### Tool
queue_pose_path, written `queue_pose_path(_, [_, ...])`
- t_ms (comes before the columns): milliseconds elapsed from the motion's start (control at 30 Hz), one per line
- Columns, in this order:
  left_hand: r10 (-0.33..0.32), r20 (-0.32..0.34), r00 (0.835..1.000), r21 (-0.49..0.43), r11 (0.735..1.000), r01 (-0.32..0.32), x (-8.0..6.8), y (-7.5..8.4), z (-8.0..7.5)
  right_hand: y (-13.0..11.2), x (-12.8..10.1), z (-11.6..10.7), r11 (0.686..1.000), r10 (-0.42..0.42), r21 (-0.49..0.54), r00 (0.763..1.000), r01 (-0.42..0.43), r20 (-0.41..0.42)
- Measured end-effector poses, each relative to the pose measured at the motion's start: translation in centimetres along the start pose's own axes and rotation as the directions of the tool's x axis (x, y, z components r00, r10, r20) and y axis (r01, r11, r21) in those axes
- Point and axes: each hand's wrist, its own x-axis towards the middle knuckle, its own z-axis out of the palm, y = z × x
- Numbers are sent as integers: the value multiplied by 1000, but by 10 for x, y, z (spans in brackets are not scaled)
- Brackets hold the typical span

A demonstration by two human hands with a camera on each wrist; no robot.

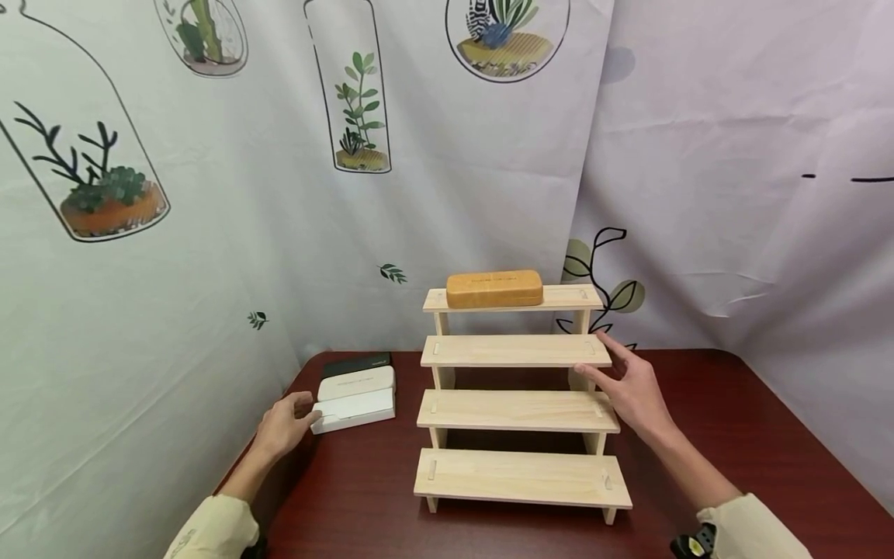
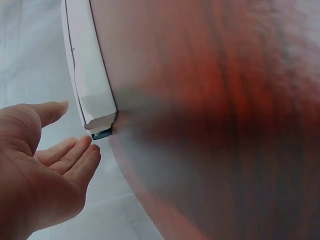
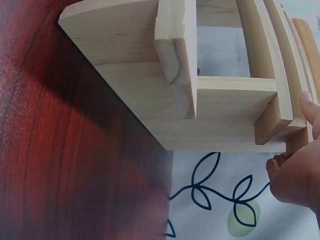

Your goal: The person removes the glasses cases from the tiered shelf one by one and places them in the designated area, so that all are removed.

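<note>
White glasses case [image 1: 352, 409] lies just at the open left hand [image 1: 282, 423]'s fingertips: clasp its near end squarely, while the open right hand [image 1: 628, 388] steadies the wooden stand [image 1: 520, 411].

- Dark red wooden table [image 1: 733, 435], set in a corner of white curtains [image 1: 230, 233] printed with plants in glass jars.
- Four-step pale wooden stand [image 1: 518, 407] near the table's middle, steps rising toward the back.
- Tan glasses case [image 1: 494, 288] lying flat on the top step, toward its left end.
- Right hand [image 1: 632, 388] at the stand's right end, fingers straight, fingertips touching the edge of the second step from the top.
- Left hand [image 1: 285, 423] at the table's left edge, fingers loosely curled, touching the near end of the white case [image 1: 355, 409].
- Cream case [image 1: 356, 383] just behind the white one; dark green case [image 1: 356, 364] behind that.
- Pale sleeves on both forearms.
</note>
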Motion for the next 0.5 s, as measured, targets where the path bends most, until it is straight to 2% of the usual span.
queue_pose_path(233, [9,-68,998,-25,1000,-11,9,12,-7,-1,-1,-1,1000,-3,-10,1000,3,3])
queue_pose_path(500, [29,-137,990,-114,992,-45,20,41,-8,-1,1,-1,1000,6,0,1000,-6,-4])
